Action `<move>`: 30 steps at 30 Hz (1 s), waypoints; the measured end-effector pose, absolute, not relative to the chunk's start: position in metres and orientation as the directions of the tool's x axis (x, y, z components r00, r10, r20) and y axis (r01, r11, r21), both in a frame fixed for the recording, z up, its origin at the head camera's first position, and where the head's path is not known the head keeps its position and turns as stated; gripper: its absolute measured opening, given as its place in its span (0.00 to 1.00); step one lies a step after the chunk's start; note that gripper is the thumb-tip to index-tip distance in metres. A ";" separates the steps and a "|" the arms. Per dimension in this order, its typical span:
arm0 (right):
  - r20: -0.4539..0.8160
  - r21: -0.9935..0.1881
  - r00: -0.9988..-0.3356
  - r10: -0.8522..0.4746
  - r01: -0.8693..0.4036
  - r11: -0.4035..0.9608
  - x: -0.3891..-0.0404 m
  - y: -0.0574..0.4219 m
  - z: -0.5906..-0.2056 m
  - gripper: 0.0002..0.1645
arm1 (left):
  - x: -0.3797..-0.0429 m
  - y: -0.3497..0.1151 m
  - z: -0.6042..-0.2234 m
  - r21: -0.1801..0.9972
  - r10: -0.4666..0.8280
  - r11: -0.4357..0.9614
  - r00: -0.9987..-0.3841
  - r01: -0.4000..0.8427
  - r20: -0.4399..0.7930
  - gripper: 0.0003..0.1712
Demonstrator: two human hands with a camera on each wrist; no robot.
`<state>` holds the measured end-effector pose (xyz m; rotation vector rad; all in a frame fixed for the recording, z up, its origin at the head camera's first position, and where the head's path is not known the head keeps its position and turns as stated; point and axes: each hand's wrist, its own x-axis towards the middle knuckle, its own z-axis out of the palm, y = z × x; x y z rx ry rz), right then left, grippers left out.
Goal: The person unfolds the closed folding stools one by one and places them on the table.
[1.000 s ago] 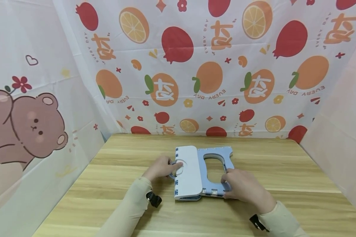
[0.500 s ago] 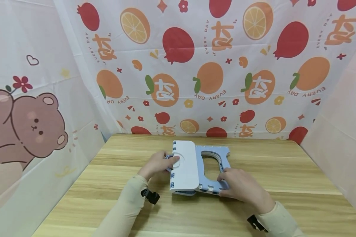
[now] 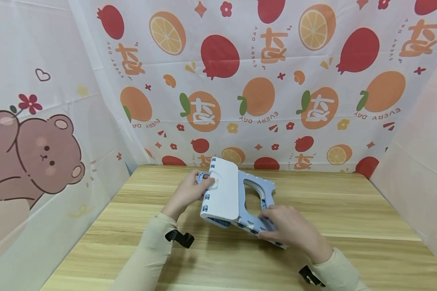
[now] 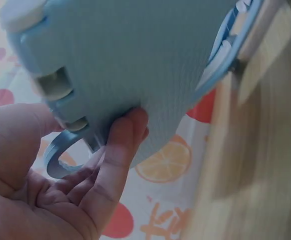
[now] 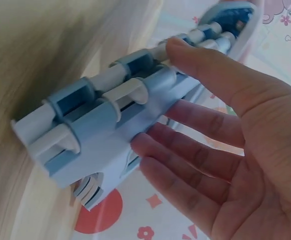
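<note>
A folding step stool [image 3: 225, 192] in white and light blue plastic is partly folded and tilted, its left end raised off the wooden table and its right end low. My left hand [image 3: 189, 190] pinches the edge of the white top, thumb above and fingers beneath, beside the small blue loop handle [image 4: 55, 155]. In the left wrist view those fingertips press the ribbed panel [image 4: 130, 55]. My right hand [image 3: 291, 228] grips the blue leg section near its cutout. The right wrist view shows the thumb on the hinged edge [image 5: 120, 97] and the other fingers on the leg's far side.
The wooden table [image 3: 349, 210] extends on every side of the stool. Behind it hangs a white cloth [image 3: 276, 93] printed with fruit, and a bear-print cloth [image 3: 43, 157] hangs at the left. Dark straps [image 3: 180, 237] sit on both wrists.
My left hand has risen and moved left and away, lifting that end of the stool, so it has gone from flat to tilted. My right hand has shifted slightly left, still gripping the leg.
</note>
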<state>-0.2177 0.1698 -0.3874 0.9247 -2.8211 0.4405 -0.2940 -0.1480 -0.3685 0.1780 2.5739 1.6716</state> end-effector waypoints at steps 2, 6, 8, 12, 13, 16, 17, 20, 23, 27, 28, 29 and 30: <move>0.230 -0.233 -0.802 -0.552 -0.596 0.769 -0.218 0.169 -0.388 0.21 | -0.292 -0.146 -0.364 0.910 0.119 0.407 -0.992 0.080 0.034 0.26; 0.250 -0.242 -0.796 -0.551 -0.602 0.761 -0.220 0.167 -0.391 0.21 | -0.287 -0.139 -0.355 0.915 0.104 0.392 -0.993 0.101 0.065 0.30; 0.268 -0.249 -0.787 -0.556 -0.614 0.749 -0.221 0.166 -0.392 0.20 | -0.284 -0.136 -0.351 0.922 0.101 0.372 -0.992 0.105 0.072 0.30; 0.297 -0.296 -0.770 -0.564 -0.636 0.713 -0.224 0.167 -0.392 0.17 | -0.277 -0.130 -0.343 0.938 0.122 0.317 -0.987 0.137 0.102 0.31; 0.301 -0.315 -0.768 -0.565 -0.640 0.701 -0.225 0.167 -0.392 0.17 | -0.276 -0.129 -0.341 0.940 0.124 0.308 -0.985 0.150 0.117 0.31; 0.312 -0.361 -0.764 -0.565 -0.645 0.673 -0.228 0.167 -0.391 0.16 | -0.271 -0.127 -0.336 0.928 0.132 0.302 -0.974 0.216 0.184 0.30; 0.315 -0.372 -0.764 -0.563 -0.646 0.667 -0.229 0.167 -0.391 0.15 | -0.270 -0.126 -0.334 0.921 0.130 0.308 -0.970 0.237 0.206 0.29; 0.330 -0.388 -0.765 -0.553 -0.644 0.659 -0.231 0.166 -0.389 0.16 | -0.264 -0.121 -0.329 0.908 0.133 0.308 -0.958 0.285 0.255 0.29; 0.325 -0.419 -0.777 -0.540 -0.630 0.654 -0.231 0.166 -0.389 0.17 | -0.259 -0.116 -0.327 0.914 0.147 0.276 -0.953 0.297 0.265 0.28; 0.283 -0.498 -0.808 -0.516 -0.584 0.641 -0.231 0.164 -0.391 0.18 | -0.253 -0.109 -0.327 0.924 0.187 0.216 -0.942 0.316 0.279 0.28; 0.273 -0.521 -0.815 -0.511 -0.572 0.634 -0.231 0.164 -0.392 0.18 | -0.252 -0.107 -0.327 0.923 0.202 0.204 -0.937 0.326 0.286 0.27; 0.263 -0.539 -0.822 -0.505 -0.559 0.630 -0.231 0.164 -0.392 0.19 | -0.251 -0.105 -0.327 0.922 0.216 0.193 -0.931 0.337 0.295 0.27; 0.254 -0.557 -0.828 -0.499 -0.547 0.625 -0.231 0.164 -0.393 0.19 | -0.250 -0.104 -0.327 0.920 0.232 0.182 -0.924 0.348 0.304 0.27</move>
